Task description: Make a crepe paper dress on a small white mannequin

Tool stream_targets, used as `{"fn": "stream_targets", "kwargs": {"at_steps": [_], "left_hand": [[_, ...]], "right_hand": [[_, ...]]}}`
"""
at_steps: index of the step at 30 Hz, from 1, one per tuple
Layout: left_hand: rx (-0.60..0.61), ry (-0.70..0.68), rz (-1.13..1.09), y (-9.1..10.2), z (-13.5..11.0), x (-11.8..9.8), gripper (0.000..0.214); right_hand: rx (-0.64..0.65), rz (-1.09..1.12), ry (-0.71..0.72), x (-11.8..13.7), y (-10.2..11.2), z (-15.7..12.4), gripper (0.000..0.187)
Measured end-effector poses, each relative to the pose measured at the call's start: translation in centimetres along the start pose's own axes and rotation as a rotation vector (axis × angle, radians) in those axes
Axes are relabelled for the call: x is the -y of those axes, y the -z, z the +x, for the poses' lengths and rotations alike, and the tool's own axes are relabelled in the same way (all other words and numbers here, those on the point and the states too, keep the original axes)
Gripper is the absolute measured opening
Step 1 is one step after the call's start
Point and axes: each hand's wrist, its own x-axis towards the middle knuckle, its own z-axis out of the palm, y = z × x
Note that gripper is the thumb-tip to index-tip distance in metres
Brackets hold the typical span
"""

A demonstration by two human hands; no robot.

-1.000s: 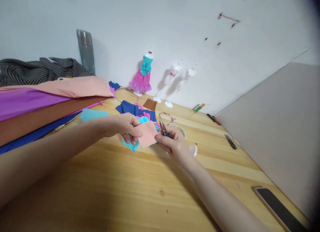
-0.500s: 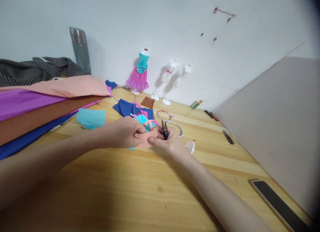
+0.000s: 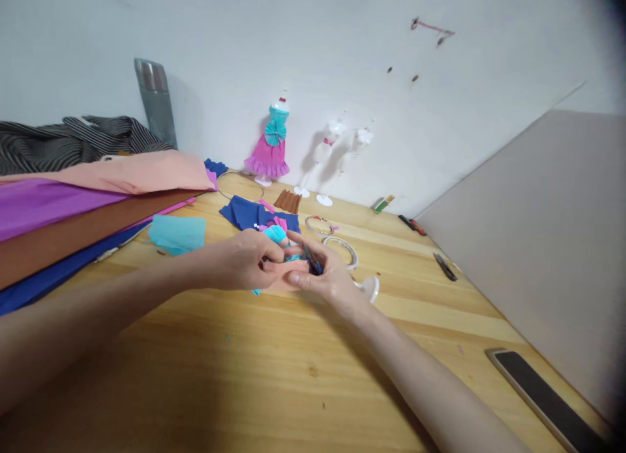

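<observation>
My left hand (image 3: pixel 244 261) pinches a small peach fabric piece (image 3: pixel 282 277) over the wooden table (image 3: pixel 274 375), with turquoise scraps under it. My right hand (image 3: pixel 323 277) meets it from the right, fingers closed around small dark thread snips (image 3: pixel 312 261) and touching the same peach piece. The two hands press together; most of the fabric is hidden between them.
Large fabric sheets (image 3: pixel 73 212) in peach, purple, brown and blue lie at left, a turquoise piece (image 3: pixel 177 234) beside them. Blue cloth (image 3: pixel 249 213), tape rolls (image 3: pixel 342 249), a dressed mini mannequin (image 3: pixel 271 143), two bare ones (image 3: pixel 327 156) stand behind. A phone (image 3: pixel 542 394) lies right, near a grey board (image 3: pixel 538 244).
The peach piece was held spread out between my hands; now the hands have closed together over it, and the snips have tipped down into my right hand.
</observation>
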Motion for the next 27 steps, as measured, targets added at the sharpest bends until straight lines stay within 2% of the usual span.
{"fn": "stream_targets", "kwargs": {"at_steps": [4, 6, 8, 10, 13, 15, 18, 21, 24, 27], "left_hand": [[-0.033, 0.066, 0.017, -0.1, 0.1, -0.2, 0.030], [-0.053, 0.160, -0.062, -0.4, 0.3, 0.1, 0.032], [-0.059, 0.252, -0.286, -0.9, 0.5, 0.8, 0.028], [-0.049, 0.339, -0.621, -1.6, 0.7, 1.5, 0.020], [-0.006, 0.489, -1.035, -2.7, 0.8, 2.3, 0.047], [0.008, 0.549, -1.158, -3.3, 0.7, 2.4, 0.057], [-0.035, 0.581, -1.165, -3.7, 0.7, 2.2, 0.052], [-0.101, 0.593, -1.045, -3.9, 0.8, 1.9, 0.041], [-0.145, 0.565, -0.907, -4.0, 0.9, 2.1, 0.030], [-0.168, 0.508, -0.858, -4.0, 0.9, 2.3, 0.022]], "right_hand": [[-0.014, 0.000, -0.065, -0.8, 0.0, 0.1, 0.041], [-0.053, 0.063, -0.103, -1.3, 0.0, 0.2, 0.038], [-0.098, 0.145, -0.119, -1.5, -0.2, 0.2, 0.039], [-0.135, 0.207, -0.116, -1.4, -0.5, 0.1, 0.038], [-0.184, 0.235, -0.107, -0.8, -0.9, 0.0, 0.036], [-0.208, 0.236, -0.107, -0.5, -1.1, -0.1, 0.035], [-0.214, 0.256, -0.106, -0.3, -1.3, -0.2, 0.034], [-0.190, 0.318, -0.101, -0.5, -1.3, -0.2, 0.031], [-0.184, 0.335, -0.088, -1.0, -1.2, -0.1, 0.028], [-0.224, 0.298, -0.053, -1.4, -0.9, 0.1, 0.026]]}}
